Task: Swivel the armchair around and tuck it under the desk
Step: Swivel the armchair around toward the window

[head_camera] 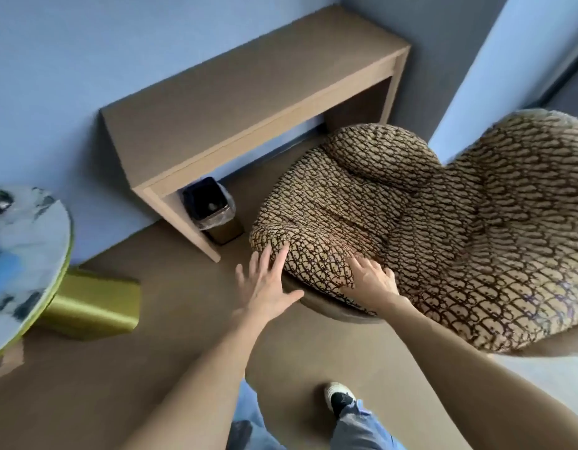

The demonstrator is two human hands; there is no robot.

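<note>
A person leans over a patterned armchair [411,222] in a blue-walled room, both hands at its near armrest. The left hand [268,287] is spread wide, fingertips just touching the outer curve of the padding and gripping nothing; the right hand [372,280] lies flat and open on top of the same armrest, also holding nothing. The armchair stands on the floor just in front of the wooden table [235,92], toward its right end, with the seat opening toward the table's left end and the backrest off to the right, so neither the turn nor the tuck looks finished.

The risks, judged from here: the soft, rounded fabric gives open palms little purchase, so a push could slide off rather than turn the seat. A small lined bin [213,212] sits under the table's left end (close to the armrest), and a wide swing or a skewed push could knock it over. The far armrest sits near the table's right leg and could catch there. The person's shoe [339,397] is planted near the base's path.

Most of the chair's base is hidden by the cushion, so how freely it turns cannot be told. The backrest is cut off at the right edge, and a round marbled top [24,254] is cropped at left.
</note>
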